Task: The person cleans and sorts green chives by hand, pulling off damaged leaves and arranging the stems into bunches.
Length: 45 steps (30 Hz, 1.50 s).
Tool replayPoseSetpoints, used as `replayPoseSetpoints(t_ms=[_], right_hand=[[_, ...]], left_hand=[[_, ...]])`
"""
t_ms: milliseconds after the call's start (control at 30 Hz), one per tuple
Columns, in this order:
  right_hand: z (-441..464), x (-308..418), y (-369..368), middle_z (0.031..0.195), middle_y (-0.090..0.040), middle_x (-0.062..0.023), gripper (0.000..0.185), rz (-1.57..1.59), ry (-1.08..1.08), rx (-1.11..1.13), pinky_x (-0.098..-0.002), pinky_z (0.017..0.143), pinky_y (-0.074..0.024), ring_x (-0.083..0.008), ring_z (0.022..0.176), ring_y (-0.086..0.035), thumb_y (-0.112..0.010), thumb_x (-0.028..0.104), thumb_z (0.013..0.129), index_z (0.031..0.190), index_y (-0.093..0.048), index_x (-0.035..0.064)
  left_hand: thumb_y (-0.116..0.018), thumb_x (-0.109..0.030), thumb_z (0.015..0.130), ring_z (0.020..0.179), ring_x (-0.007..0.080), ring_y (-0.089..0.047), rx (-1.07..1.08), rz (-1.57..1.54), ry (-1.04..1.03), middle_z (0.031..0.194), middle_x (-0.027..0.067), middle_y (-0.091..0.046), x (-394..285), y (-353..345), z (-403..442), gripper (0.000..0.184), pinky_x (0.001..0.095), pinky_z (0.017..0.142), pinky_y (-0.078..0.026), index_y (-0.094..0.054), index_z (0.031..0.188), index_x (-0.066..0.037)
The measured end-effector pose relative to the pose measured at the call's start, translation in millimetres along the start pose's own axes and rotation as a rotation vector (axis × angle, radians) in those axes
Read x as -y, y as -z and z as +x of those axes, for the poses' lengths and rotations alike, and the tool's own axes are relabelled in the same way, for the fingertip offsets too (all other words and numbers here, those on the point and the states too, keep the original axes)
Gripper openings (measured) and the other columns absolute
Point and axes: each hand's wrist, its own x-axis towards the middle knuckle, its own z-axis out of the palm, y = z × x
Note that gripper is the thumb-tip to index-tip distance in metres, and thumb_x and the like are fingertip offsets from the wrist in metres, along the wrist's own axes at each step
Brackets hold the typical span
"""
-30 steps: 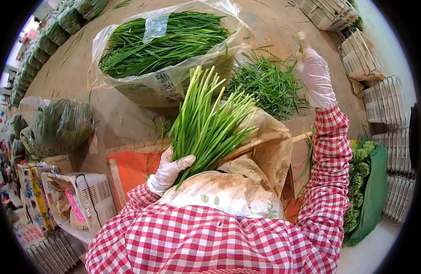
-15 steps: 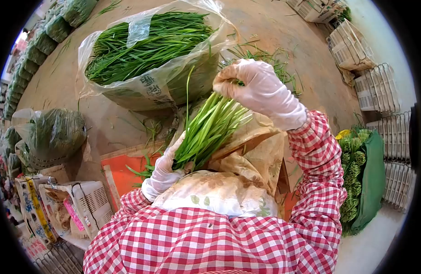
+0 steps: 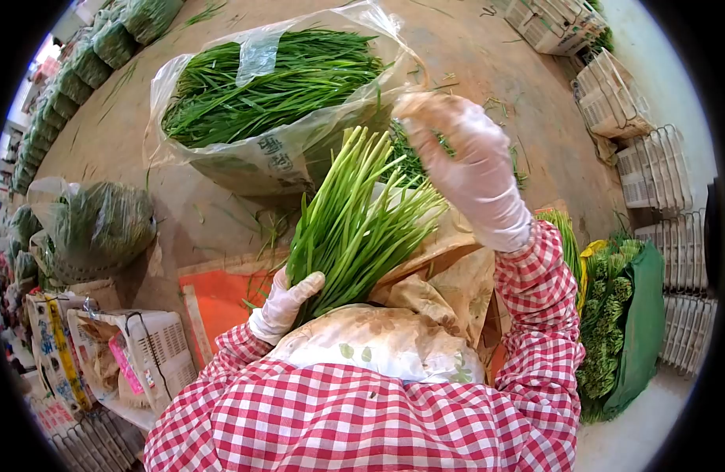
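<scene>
My left hand [image 3: 288, 303], in a white glove, is closed around the lower part of a bunch of garlic chives [image 3: 351, 228]. The pale stalk ends fan upward and to the right above my lap. My right hand [image 3: 461, 149], also gloved and soiled at the fingertips, is raised to the right of the stalk tops. Its fingers are curved and slightly blurred, with a gap between them and the thumb and nothing seen in it. Beneath the bunch, a stained apron [image 3: 370, 334] covers my lap.
A large plastic bag [image 3: 299, 161] full of chives stands ahead. Loose chives [image 3: 410, 161] lie on the floor beside it. A tied bag [image 3: 103, 228] and a white crate [image 3: 162, 354] are at left. Bundled greens [image 3: 606, 338] under green cloth and stacked crates [image 3: 650, 169] line the right.
My right hand has opened from a pinch and moved slightly right. The bunch in my left hand has spread wider and stands more upright. The view has shifted slightly.
</scene>
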Motion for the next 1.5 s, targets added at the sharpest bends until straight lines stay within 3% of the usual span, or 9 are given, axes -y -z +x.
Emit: replayPoseSetpoints(t_ms=[300, 667, 767, 900, 967, 1067, 1300, 1400, 1500], right_hand=[[-19.5, -9.4, -29.5, 0.088, -0.066, -0.0030, 0.011, -0.269, 0.194, 0.258, -0.0413, 0.081, -0.0422, -0.0262, 0.089, -0.060, -0.063, 0.019, 0.076, 0.084, -0.067, 0.0132], [-15.9, -12.7, -42.4, 0.133, -0.048, -0.0184, 0.044, 0.726, -0.720, 0.794, -0.0339, 0.100, -0.0350, -0.0264, 0.122, -0.045, -0.070, 0.034, 0.079, 0.095, -0.066, -0.0068], [-4.7, -13.4, -28.0, 0.133, -0.047, -0.0186, 0.045, 0.405, -0.559, 0.839, -0.0337, 0.103, -0.0328, -0.0271, 0.125, -0.042, -0.073, 0.028, 0.075, 0.108, -0.063, 0.0005], [6.3, -18.6, -23.6, 0.118, -0.059, -0.0152, 0.028, 0.150, -0.339, 0.156, -0.0370, 0.097, -0.0392, -0.0273, 0.114, -0.052, -0.065, 0.020, 0.080, 0.103, -0.063, 0.0055], [17.7, -8.7, -10.5, 0.113, -0.061, -0.0127, 0.027, 0.290, -0.350, 0.171, -0.0390, 0.098, -0.0382, -0.0267, 0.113, -0.053, -0.062, 0.017, 0.082, 0.108, -0.061, 0.0083], [28.7, 20.0, -9.5, 0.106, -0.064, -0.0066, 0.026, -0.233, 0.293, 0.439, -0.0377, 0.096, -0.0391, -0.0252, 0.105, -0.058, -0.065, 0.018, 0.082, 0.107, -0.062, 0.0123], [5.5, 34.5, -23.1, 0.115, -0.059, -0.0112, 0.037, -0.077, 0.193, 0.506, -0.0477, 0.106, -0.0262, -0.0319, 0.115, -0.050, -0.067, 0.037, 0.080, 0.103, -0.064, 0.0079], [-11.2, 30.6, -43.8, 0.141, -0.036, -0.0166, 0.084, -0.491, 0.164, 0.586, -0.0518, 0.111, -0.0064, -0.0362, 0.135, -0.023, -0.058, 0.073, 0.065, 0.109, -0.063, 0.0025], [-16.1, 40.5, -47.7, 0.142, -0.036, -0.0156, 0.068, -0.397, 0.091, 0.672, -0.0592, 0.108, -0.0035, -0.0376, 0.134, -0.024, -0.064, 0.064, 0.066, 0.102, -0.067, 0.0066]], left_hand=[[-0.054, -0.037, 0.092, 0.107, 0.0152, -0.053, -0.034, -0.092, 0.093, 0.121, 0.0065, -0.056, -8.4, -5.7, -2.1, 0.052, 0.0311, 0.093, -0.042, -0.045, 0.130, -0.004], [-0.053, -0.036, 0.093, 0.107, 0.0145, -0.052, -0.007, -0.021, 0.024, 0.122, 0.0066, -0.054, 2.6, -1.8, -4.0, 0.052, 0.0306, 0.093, -0.042, -0.044, 0.131, -0.003], [-0.052, -0.036, 0.093, 0.107, 0.0141, -0.051, -0.028, -0.041, 0.038, 0.122, 0.0061, -0.054, 3.3, -2.3, -4.3, 0.051, 0.0299, 0.093, -0.041, -0.044, 0.131, -0.003], [-0.050, -0.039, 0.094, 0.111, 0.0153, -0.048, -0.102, 0.156, 0.055, 0.122, 0.0064, -0.054, 10.6, 8.0, -1.4, 0.053, 0.0297, 0.095, -0.038, -0.043, 0.133, -0.003], [-0.048, -0.039, 0.095, 0.112, 0.0161, -0.047, -0.063, 0.169, -0.004, 0.125, 0.0074, -0.052, 11.0, 7.9, 0.4, 0.055, 0.0301, 0.096, -0.037, -0.040, 0.135, -0.002], [-0.048, -0.036, 0.095, 0.115, 0.0153, -0.045, 0.039, 0.007, 0.014, 0.130, 0.0072, -0.047, 3.3, 0.6, 0.7, 0.056, 0.0304, 0.098, -0.037, -0.035, 0.138, -0.003], [-0.048, -0.033, 0.096, 0.117, 0.0162, -0.044, 0.004, 0.004, 0.035, 0.132, 0.0075, -0.046, -3.9, -1.1, -3.4, 0.055, 0.0317, 0.100, -0.035, -0.032, 0.140, -0.004], [-0.048, -0.032, 0.096, 0.118, 0.0184, -0.044, 0.002, 0.112, 0.038, 0.132, 0.0090, -0.046, 12.1, 8.5, -2.6, 0.054, 0.0326, 0.100, -0.034, -0.034, 0.139, -0.003], [-0.050, -0.031, 0.095, 0.114, 0.0181, -0.047, -0.022, 0.306, -0.015, 0.127, 0.0089, -0.050, 30.1, 16.0, 0.3, 0.049, 0.0325, 0.096, -0.037, -0.041, 0.134, -0.003]])
